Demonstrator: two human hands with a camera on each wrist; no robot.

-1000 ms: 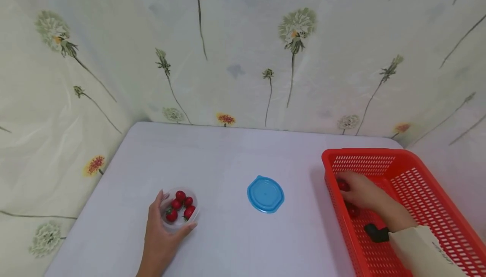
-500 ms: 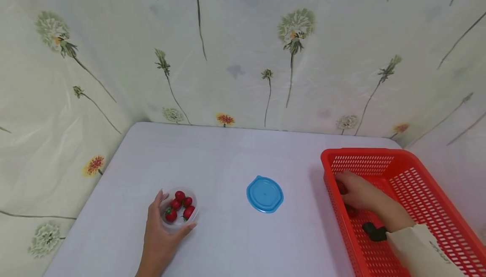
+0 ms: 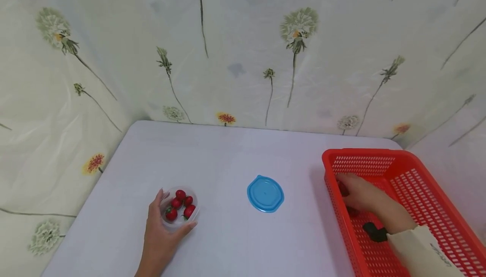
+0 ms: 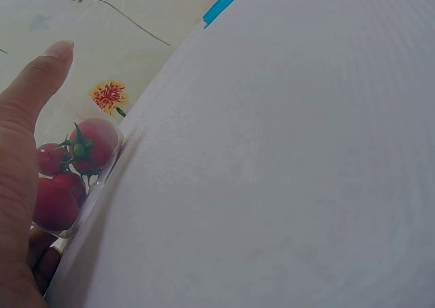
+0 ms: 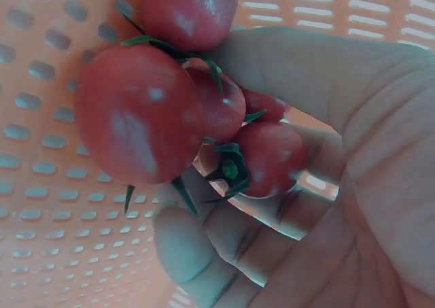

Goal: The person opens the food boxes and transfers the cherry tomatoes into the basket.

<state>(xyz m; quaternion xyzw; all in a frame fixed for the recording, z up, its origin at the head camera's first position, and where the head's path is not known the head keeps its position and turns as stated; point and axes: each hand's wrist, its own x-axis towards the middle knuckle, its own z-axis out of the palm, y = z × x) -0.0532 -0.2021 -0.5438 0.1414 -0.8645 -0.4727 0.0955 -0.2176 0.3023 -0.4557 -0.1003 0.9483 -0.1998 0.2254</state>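
My left hand [image 3: 161, 237] holds a small clear plastic bowl [image 3: 174, 225] on the table, thumb and fingers spread round its sides. Inside the bowl lie several cherry tomatoes [image 3: 176, 203] with green stems, seen from the side in the left wrist view. Down in the red basket, my right hand [image 3: 358, 192] is against the left wall. The right wrist view has its curled fingers and thumb around several cherry tomatoes [image 5: 268, 158]. One large tomato [image 5: 139, 114] is closest to that camera. How many the hand actually grips, I cannot tell.
A blue lid [image 3: 265, 194] lies flat on the white table [image 3: 228, 158] between bowl and basket. The red perforated basket [image 3: 364, 152] stands at the right with high walls. A black device [image 3: 376, 232] sits at my right wrist. Flower-patterned sheeting [image 3: 235, 57] hangs behind.
My right fingers have shifted slightly around the tomatoes in the basket, which are now more covered by the hand. The left hand and bowl stay in place.
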